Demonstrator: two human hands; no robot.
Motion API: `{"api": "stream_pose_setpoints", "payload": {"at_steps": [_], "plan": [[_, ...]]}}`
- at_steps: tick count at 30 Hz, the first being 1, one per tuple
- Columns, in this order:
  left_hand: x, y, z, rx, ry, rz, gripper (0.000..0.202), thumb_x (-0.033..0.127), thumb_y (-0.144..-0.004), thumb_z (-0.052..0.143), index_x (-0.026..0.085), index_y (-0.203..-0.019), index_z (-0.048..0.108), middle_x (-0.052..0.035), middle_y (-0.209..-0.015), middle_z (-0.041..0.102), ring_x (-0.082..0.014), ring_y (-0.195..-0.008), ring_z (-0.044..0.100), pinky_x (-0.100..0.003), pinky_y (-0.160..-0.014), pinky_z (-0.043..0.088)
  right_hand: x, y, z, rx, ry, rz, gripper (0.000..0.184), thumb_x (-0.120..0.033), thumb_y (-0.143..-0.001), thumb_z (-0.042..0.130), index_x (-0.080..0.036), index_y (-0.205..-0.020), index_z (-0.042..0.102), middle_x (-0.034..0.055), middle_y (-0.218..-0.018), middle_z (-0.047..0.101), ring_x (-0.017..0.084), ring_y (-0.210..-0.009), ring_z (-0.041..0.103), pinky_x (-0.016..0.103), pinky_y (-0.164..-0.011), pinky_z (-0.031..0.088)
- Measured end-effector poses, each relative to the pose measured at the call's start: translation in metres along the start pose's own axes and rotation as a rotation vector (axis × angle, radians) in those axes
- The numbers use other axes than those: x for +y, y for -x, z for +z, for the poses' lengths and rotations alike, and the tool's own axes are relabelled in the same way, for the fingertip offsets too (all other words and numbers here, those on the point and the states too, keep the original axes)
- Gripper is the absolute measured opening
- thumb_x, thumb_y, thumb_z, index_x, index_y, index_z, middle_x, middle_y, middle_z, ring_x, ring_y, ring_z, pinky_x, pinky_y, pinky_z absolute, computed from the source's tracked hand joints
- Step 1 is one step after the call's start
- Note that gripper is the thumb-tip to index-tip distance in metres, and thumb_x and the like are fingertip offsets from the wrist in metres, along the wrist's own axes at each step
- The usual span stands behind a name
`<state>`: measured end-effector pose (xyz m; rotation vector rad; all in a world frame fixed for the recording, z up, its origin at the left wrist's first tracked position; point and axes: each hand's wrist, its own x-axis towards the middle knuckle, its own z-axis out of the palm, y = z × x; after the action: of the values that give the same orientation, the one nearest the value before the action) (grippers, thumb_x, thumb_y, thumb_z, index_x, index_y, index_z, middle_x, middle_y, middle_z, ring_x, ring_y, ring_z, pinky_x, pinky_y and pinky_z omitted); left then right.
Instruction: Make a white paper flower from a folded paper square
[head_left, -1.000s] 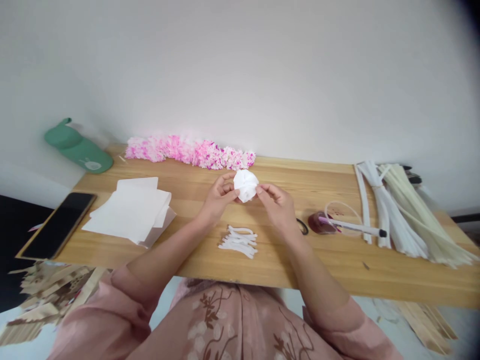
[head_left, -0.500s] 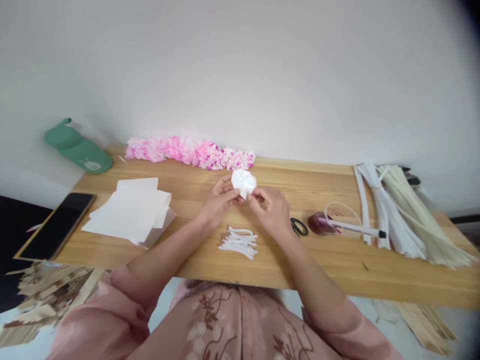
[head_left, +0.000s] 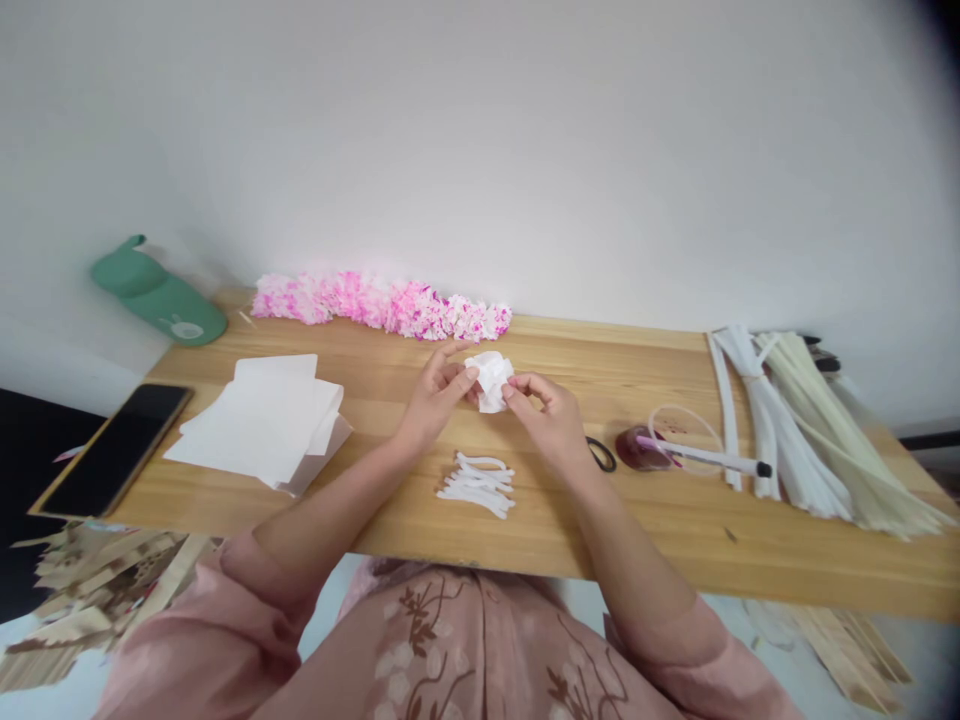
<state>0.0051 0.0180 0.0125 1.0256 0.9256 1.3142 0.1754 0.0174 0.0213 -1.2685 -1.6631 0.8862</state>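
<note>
Between my two hands is a crumpled white paper flower (head_left: pixel 492 382), held above the table. My left hand (head_left: pixel 439 393) pinches its left side between thumb and fingers, with the index finger raised. The thumb and fingertips of my right hand (head_left: pixel 546 412) grip its right edge. Below the hands, a small pile of short white fuzzy stems (head_left: pixel 477 484) lies on the wooden table (head_left: pixel 405 520). Partly hidden behind my right wrist are black scissor handles (head_left: pixel 602 455).
Pink-and-white paper flowers (head_left: pixel 382 303) line the wall. Left are white paper sheets (head_left: pixel 251 420), a phone (head_left: pixel 116 450) and a green bottle (head_left: pixel 161 295). Right are a jar of dark red liquid (head_left: pixel 640 448), a pen-like stick (head_left: pixel 705 455) across it, and bundled white stems (head_left: pixel 787 440).
The white paper flower is lower and turned, looking more crumpled. My left index finger has lifted, and my right hand has shifted slightly right, covering more of the scissors.
</note>
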Motion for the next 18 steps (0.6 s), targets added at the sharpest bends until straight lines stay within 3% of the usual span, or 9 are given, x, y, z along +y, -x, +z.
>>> {"api": "stream_pose_setpoints", "payload": {"at_steps": [4,10,14,18], "plan": [[-0.004,0.002,0.003,-0.037,-0.096,0.039,0.054,0.034,-0.073,0.076,0.018,-0.12,0.056,-0.001,-0.084,0.066,-0.0116,-0.073,0.06,-0.023,-0.067,0.049,0.0,0.0,0.001,0.004,0.013,-0.026,0.019,-0.038,-0.083,0.059,-0.021,-0.076,0.065,-0.0006,-0.074,0.069,0.015,-0.068,0.058,0.026,-0.067,0.044],[-0.014,0.003,0.0,0.034,-0.274,0.096,0.015,0.026,-0.076,0.068,0.016,-0.088,0.067,-0.0005,-0.079,0.064,-0.0094,-0.069,0.057,-0.021,-0.065,0.047,-0.001,0.0,0.0,-0.009,-0.012,-0.032,0.018,-0.036,-0.083,0.06,-0.021,-0.076,0.065,-0.0009,-0.074,0.068,0.015,-0.068,0.058,0.026,-0.067,0.045],[-0.015,0.0,-0.001,0.023,-0.161,0.04,0.023,0.028,-0.074,0.069,0.017,-0.094,0.066,0.0006,-0.076,0.064,-0.0095,-0.066,0.057,-0.022,-0.063,0.048,0.003,0.001,-0.003,-0.023,-0.11,-0.037,0.019,-0.037,-0.087,0.06,-0.022,-0.079,0.066,-0.0006,-0.079,0.069,0.016,-0.075,0.062,0.028,-0.073,0.046],[-0.012,-0.002,0.0,0.019,-0.059,0.002,0.028,0.031,-0.071,0.073,0.017,-0.094,0.067,0.0009,-0.076,0.065,-0.009,-0.065,0.057,-0.021,-0.062,0.049,0.004,0.001,-0.007,0.139,-0.007,-0.214,0.013,-0.033,-0.09,0.059,-0.024,-0.089,0.068,0.0021,-0.091,0.07,0.019,-0.089,0.064,0.034,-0.084,0.048]]}}
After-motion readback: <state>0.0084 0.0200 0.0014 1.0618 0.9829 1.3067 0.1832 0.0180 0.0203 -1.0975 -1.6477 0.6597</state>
